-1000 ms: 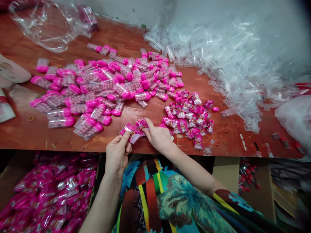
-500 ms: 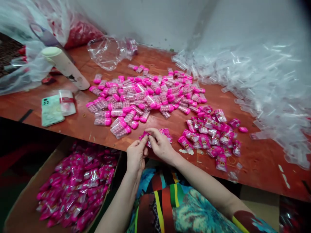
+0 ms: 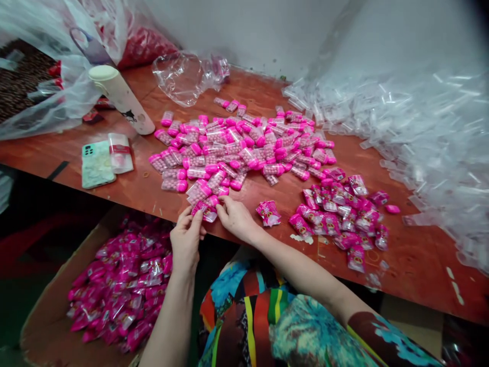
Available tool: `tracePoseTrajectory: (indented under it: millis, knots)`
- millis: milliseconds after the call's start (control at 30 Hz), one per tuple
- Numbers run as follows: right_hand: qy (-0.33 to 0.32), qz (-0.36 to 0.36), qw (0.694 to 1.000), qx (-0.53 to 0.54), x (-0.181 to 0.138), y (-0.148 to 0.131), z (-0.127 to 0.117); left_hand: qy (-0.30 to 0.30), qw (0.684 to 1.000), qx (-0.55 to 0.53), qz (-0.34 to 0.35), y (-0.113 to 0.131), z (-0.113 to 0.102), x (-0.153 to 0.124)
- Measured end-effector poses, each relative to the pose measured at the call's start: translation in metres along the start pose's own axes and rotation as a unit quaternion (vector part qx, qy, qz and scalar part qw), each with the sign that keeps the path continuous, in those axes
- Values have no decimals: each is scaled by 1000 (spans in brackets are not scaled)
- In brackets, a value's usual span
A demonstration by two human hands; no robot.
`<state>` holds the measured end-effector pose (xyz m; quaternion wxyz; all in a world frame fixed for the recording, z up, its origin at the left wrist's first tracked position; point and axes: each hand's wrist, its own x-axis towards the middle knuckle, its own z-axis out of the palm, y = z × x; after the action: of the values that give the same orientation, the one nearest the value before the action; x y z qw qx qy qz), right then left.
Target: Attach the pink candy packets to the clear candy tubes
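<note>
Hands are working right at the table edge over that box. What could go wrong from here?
1. The small pink packet pinched between the left hand and right hand sits at the table edge; a slip would likely drop it into the box of pink packets below, or past it.
2. The pile of pink-capped tubes lies close to the fingers; a sweep may scatter tubes.
3. The loose packet by the right wrist could be knocked off.

Both hands (image 3: 187, 239) left the sachet stack (image 3: 269, 213) for a capsule (image 3: 206, 209)
</note>
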<state>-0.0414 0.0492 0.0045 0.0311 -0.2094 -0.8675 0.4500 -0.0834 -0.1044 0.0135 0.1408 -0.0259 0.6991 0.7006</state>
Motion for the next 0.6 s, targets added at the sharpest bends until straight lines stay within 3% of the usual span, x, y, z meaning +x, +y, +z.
tracePoseTrajectory:
  millis: [200, 400, 600]
  knots:
    - [14, 2, 1000, -18, -16, 10, -19, -32, 999, -6, -20, -9, 22, -27]
    - [-24, 48, 976, -211, -21, -12, -29, -59, 991, -46, -111, -14, 24, -31]
    - [-53, 40, 955, -289, -16, -24, -30, 2, 987, -69, -143, -7, 16, -28]
